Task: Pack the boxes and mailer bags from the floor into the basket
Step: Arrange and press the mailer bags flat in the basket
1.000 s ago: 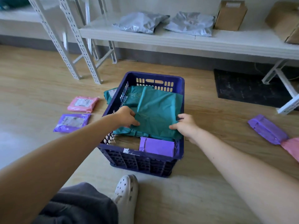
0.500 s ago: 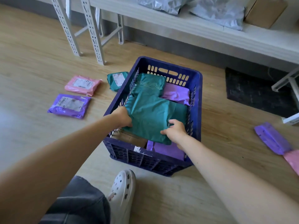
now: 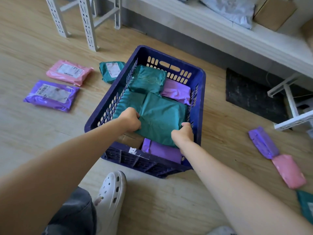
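A dark blue slotted basket (image 3: 200, 92) stands on the wooden floor. Inside it lies a large teal mailer bag (image 3: 162, 116); my left hand (image 3: 130, 119) grips its near left edge and my right hand (image 3: 183, 134) grips its near right corner. Under and around it are another teal bag (image 3: 147, 78), a purple bag at the far right (image 3: 176, 91), a purple bag at the near wall (image 3: 162, 150) and a brown box (image 3: 131, 139). On the floor to the left lie a pink bag (image 3: 69, 72), a purple bag (image 3: 50, 94) and a teal bag (image 3: 110, 71).
On the floor to the right lie a purple bag (image 3: 263, 145), a pink bag (image 3: 288, 173) and a teal bag's corner (image 3: 306, 206). White shelf legs (image 3: 88, 22) stand behind left. A low shelf (image 3: 220, 31) holds grey bags and cardboard boxes. A dark mat (image 3: 250, 95) lies right. My white shoe (image 3: 111, 197) is near the basket.
Both hands have lowered the large teal bag deeper into the basket and toward its near end. The view has tilted down and closer, uncovering the purple and teal bags at the far end.
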`<state>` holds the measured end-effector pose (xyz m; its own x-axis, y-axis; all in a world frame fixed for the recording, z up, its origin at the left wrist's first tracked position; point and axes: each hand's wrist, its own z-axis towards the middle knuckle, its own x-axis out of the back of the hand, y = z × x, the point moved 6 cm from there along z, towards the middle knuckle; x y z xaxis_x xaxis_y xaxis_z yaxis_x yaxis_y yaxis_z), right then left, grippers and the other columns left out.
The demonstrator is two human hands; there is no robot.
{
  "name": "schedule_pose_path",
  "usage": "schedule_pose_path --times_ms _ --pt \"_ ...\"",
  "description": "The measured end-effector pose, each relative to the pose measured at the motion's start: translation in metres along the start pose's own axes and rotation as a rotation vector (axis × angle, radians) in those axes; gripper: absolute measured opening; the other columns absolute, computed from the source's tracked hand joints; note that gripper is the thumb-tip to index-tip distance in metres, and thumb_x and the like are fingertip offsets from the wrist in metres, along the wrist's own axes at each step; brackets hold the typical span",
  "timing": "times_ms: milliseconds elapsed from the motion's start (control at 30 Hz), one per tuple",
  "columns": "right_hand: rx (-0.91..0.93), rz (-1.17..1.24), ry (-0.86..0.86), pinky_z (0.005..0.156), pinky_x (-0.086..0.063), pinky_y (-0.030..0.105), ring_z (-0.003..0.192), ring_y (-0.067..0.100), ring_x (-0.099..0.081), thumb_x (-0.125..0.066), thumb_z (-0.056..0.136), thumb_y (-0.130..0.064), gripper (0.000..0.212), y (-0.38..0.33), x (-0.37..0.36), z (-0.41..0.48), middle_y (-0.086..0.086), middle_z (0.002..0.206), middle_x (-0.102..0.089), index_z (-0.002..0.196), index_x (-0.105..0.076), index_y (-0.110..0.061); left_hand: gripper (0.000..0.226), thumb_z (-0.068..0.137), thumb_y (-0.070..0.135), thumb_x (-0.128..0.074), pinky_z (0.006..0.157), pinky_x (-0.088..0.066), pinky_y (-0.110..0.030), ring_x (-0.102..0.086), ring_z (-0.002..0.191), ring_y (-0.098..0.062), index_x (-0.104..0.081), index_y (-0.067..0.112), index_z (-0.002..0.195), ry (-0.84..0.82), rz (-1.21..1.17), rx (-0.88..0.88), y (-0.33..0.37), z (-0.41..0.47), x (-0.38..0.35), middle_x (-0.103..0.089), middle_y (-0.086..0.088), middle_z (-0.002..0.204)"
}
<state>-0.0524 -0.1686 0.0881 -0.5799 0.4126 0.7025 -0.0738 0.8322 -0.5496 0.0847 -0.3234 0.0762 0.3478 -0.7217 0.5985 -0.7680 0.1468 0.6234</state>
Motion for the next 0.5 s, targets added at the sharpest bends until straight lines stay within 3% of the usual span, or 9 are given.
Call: schedule_pose_path --times_ms 100,233,367,500 --pt "-0.026 -0.064 0.030 0.095 -0.043 0.033 0.122 0.033 -0.050 -0.050 0.086 -0.006 0.055 0.005 0.005 0.002 0.013 0.136 -0.050 0.138 -0.034 -0.011 0.050 0.079 0.005 -0.073 0.078 -0.044 -0.024 -0.061 0.106 -0.029 -0.056 0.001 0.126 -0.020 -0.013 -0.005 0.010 0.003 -0.006 -0.061 -0.016 0.122" --pt "-0.032 -0.088 0.073 0.094 -0.043 0.033 0.119 0.033 -0.052 -0.051 0.087 -0.009 0.050 0.008 0.007 0.006 0.013 0.131 -0.055 0.135 -0.038 -0.013 0.045 0.081 0.001 -0.069 0.080 -0.046 -0.027 -0.056 0.092 -0.020 -0.058 0.002 0.125 -0.026 -0.024 -0.016 0.022 0.009 -0.007 -0.061 -0.016 0.124" --pt "0.008 -0.050 0.122 0.091 -0.042 0.032 0.118 0.031 -0.053 -0.051 0.087 -0.009 0.045 0.003 -0.001 0.013 0.011 0.129 -0.056 0.131 -0.049 -0.016 0.044 0.085 -0.001 -0.064 0.082 -0.041 -0.022 -0.057 0.116 -0.027 -0.056 0.004 0.128 0.027 -0.057 -0.006 0.020 0.021 -0.003 -0.056 -0.014 0.132" --pt "0.013 -0.019 0.128 0.096 -0.041 0.032 0.121 0.031 -0.050 -0.051 0.087 -0.005 0.045 -0.001 -0.010 0.026 0.013 0.133 -0.051 0.131 -0.051 -0.013 0.048 0.081 0.002 -0.070 0.087 -0.046 -0.025 -0.059 0.113 -0.028 -0.058 0.008 0.127 0.061 -0.094 0.030 0.013 0.030 -0.002 -0.058 -0.014 0.129"
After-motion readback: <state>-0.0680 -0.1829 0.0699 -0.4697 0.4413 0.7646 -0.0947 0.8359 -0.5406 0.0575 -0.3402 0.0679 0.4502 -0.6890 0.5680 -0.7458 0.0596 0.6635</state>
